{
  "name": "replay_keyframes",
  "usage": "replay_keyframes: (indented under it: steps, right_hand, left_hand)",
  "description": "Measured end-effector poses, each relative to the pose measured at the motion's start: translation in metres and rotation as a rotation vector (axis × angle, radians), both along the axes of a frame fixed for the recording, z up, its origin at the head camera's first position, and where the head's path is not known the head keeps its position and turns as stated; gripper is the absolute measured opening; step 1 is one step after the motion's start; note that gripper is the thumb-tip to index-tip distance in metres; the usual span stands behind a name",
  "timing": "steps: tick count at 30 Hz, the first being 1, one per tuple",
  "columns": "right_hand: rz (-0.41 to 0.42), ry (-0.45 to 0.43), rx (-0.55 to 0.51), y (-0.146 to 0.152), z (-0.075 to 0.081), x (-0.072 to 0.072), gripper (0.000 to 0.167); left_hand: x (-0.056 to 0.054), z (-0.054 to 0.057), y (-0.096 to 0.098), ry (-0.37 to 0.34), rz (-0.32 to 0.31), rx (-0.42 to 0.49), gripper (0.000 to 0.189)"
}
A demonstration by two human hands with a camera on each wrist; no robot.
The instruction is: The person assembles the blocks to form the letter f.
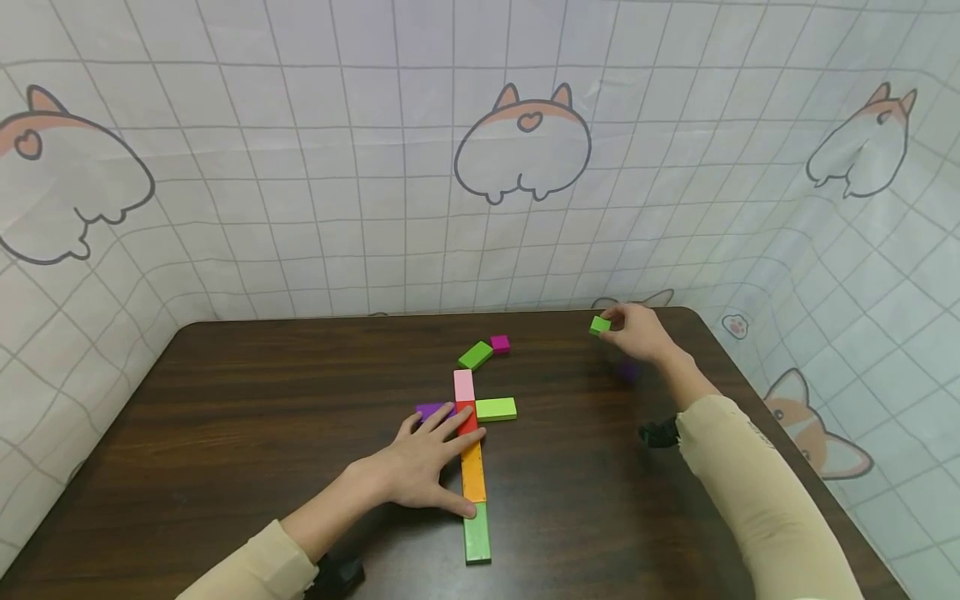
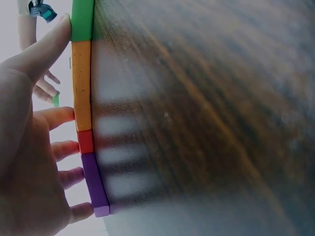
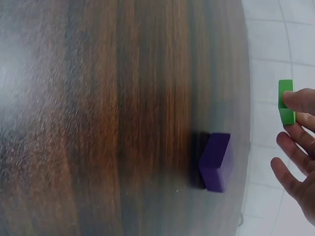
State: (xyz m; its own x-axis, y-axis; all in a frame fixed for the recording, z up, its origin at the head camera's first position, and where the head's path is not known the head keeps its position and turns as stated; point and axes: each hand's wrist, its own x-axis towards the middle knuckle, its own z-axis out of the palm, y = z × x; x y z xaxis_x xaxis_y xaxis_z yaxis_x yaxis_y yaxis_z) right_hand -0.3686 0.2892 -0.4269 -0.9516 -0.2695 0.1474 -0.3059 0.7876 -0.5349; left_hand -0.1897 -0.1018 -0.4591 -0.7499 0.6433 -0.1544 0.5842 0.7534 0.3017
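Observation:
My left hand lies with fingers spread over a line of coloured blocks, touching several of them. Its thumb rests on the green block nearest me, and fingertips reach the orange block, the red block and the purple block. A pink block extends the line at the far end, with a lime block pointing right beside the red one. Toward the table's far right, my right hand pinches a small green block between thumb and fingers, above the tabletop.
Beyond the pink block lie another green block, set at an angle, and a magenta block. A dark purple block sits on the wooden table below my right hand. A white gridded curtain surrounds the table's back and sides.

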Motion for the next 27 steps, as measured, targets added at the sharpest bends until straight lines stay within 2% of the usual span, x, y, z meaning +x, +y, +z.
replay_keyframes:
  steps: [7, 17, 27]
  right_hand:
    - [0.021, -0.002, 0.037, -0.013, 0.004, -0.004, 0.037]
    - [0.071, -0.016, 0.022, -0.036, 0.014, -0.004, 0.038]
    - [0.12, 0.01, 0.017, -0.056, 0.004, -0.004, 0.032]
  left_hand:
    - [0.0, 0.0, 0.001, -0.001, -0.006, 0.005, 0.103]
    - [-0.001, -0.001, 0.001, 0.004, 0.0, 0.005, 0.103]
    - [0.0, -0.001, 0.001, 0.008, -0.001, 0.004, 0.103]
